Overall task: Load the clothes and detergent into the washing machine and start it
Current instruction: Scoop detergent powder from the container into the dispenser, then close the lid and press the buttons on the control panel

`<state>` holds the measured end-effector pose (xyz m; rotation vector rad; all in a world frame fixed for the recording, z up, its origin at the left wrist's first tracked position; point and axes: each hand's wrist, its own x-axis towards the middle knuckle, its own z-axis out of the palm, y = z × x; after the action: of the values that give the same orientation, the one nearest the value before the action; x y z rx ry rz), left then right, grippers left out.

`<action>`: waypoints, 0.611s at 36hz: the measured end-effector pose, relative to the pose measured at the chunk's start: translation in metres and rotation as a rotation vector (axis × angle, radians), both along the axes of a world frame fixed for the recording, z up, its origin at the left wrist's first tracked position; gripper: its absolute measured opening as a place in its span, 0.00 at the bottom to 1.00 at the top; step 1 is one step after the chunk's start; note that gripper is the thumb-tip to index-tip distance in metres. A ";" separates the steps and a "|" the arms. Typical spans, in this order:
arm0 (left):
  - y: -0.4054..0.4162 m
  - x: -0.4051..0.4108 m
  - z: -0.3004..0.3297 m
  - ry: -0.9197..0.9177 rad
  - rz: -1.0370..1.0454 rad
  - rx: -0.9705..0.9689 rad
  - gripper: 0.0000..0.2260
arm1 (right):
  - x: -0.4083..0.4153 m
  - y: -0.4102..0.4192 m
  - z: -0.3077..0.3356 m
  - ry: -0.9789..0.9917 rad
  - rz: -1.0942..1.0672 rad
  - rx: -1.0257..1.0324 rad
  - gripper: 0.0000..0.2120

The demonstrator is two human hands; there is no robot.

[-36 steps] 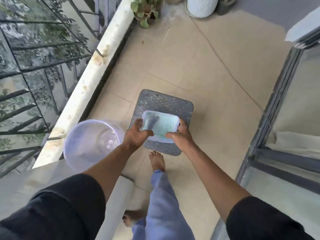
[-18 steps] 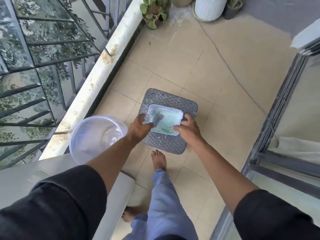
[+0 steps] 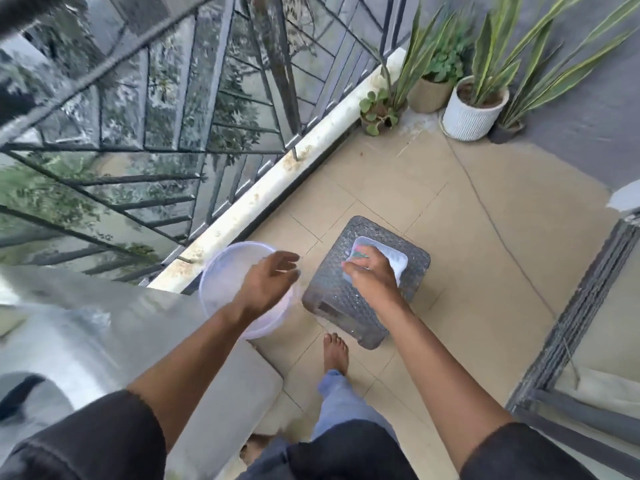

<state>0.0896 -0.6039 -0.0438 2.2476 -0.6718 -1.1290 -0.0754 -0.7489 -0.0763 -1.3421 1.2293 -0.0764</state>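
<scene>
Left hand has let go of the pale rectangular plastic tub & now hangs, fingers spread, over the clear round plastic basin. Right hand grip is curled inside the tub, atop grey woven stool.

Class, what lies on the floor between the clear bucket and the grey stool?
In the head view, only bare tile separates the bucket from the stool.
</scene>
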 end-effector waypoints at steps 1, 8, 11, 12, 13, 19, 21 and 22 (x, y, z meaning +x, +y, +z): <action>0.012 0.002 0.008 -0.001 0.031 -0.012 0.11 | 0.008 0.007 0.005 -0.014 0.027 -0.008 0.19; 0.103 0.013 0.060 -0.035 0.210 -0.100 0.11 | 0.062 0.077 0.054 -0.118 0.238 -0.061 0.17; 0.150 0.019 0.078 -0.031 0.307 -0.184 0.12 | 0.082 0.113 0.068 -0.149 0.310 -0.061 0.11; 0.166 0.020 0.083 -0.028 0.333 -0.206 0.12 | 0.088 0.126 0.074 -0.164 0.333 -0.070 0.12; 0.180 0.022 0.089 -0.026 0.359 -0.231 0.12 | 0.095 0.139 0.079 -0.179 0.356 -0.080 0.12; 0.267 0.026 0.100 -0.040 0.614 -0.328 0.09 | 0.130 0.222 0.113 -0.266 0.524 -0.063 0.09; 0.294 0.023 0.100 0.014 0.699 -0.371 0.09 | 0.139 0.249 0.120 -0.281 0.574 -0.049 0.08; 0.308 0.022 0.100 0.036 0.734 -0.382 0.09 | 0.143 0.261 0.122 -0.290 0.594 -0.039 0.07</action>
<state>0.1116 -0.2964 0.0557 1.8782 -0.0095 -0.6064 0.0671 -0.4874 0.0461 -1.6170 0.5594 0.1226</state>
